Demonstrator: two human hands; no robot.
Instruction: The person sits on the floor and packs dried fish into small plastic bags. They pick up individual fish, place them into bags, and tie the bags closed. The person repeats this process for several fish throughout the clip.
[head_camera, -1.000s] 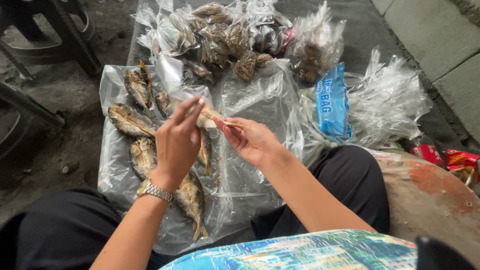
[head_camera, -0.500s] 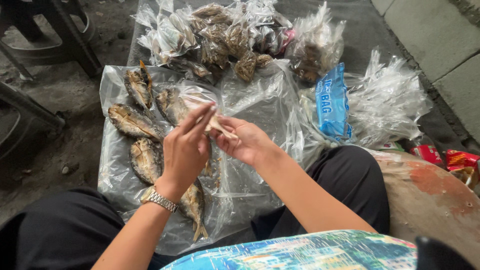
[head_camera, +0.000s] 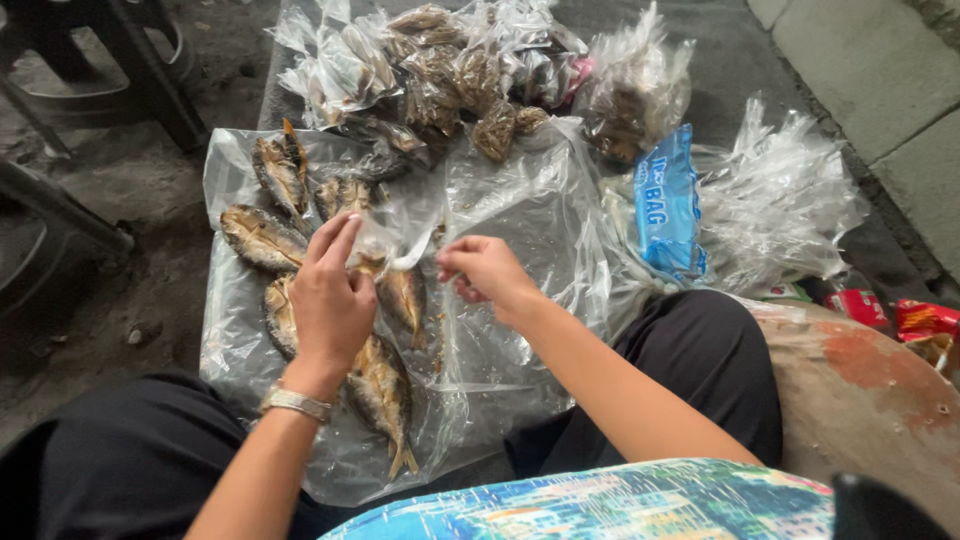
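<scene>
Plastic sheet (head_camera: 520, 210) on ground, dried fish (head_camera: 262, 238), stool legs (head_camera: 60, 205)

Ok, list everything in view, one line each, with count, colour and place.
dried fish: about seven, brown-gold, loose on the sheet, left of centre
plastic sheet: one, clear, spread in front of the knees
packed bags of fish: a heap, clear with brown contents, top centre
blue packet: one, blue, right of the sheet
empty bags: a pile, clear, far right
red wrappers: a few, red, right edge
wristwatch: one, silver, left wrist
small bag: one, clear, between the hands
left hand: grips small bag
right hand: pinches small bag
</scene>
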